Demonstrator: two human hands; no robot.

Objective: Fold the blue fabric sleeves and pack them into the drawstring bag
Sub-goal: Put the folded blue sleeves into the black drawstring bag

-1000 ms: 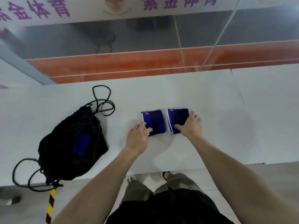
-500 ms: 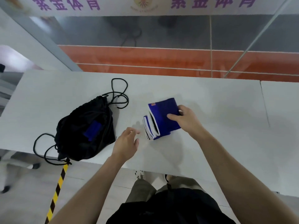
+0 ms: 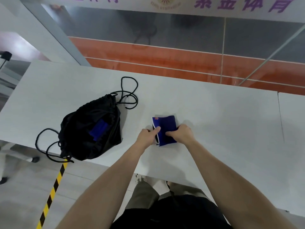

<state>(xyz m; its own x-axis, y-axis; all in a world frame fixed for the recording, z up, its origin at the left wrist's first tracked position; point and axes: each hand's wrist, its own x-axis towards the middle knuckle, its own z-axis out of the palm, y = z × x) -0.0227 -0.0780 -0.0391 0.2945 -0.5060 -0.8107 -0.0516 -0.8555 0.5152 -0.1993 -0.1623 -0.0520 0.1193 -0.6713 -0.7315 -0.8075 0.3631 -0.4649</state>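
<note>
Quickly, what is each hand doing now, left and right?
Left hand: pinches the folded blue sleeves at their left edge.
Right hand: grips the same sleeves.

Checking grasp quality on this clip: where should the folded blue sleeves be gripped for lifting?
Probably pinch the blue sleeves across the white-trimmed left edge, coming from the left, thumb on top, as the left hand does: the loose layer ends stack there and could splay. The right hand gripping the opposite edge holds the flat bundle together.

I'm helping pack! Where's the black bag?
In the head view, the black bag lies on the white table near its front edge, left of the blue sleeves.
</note>
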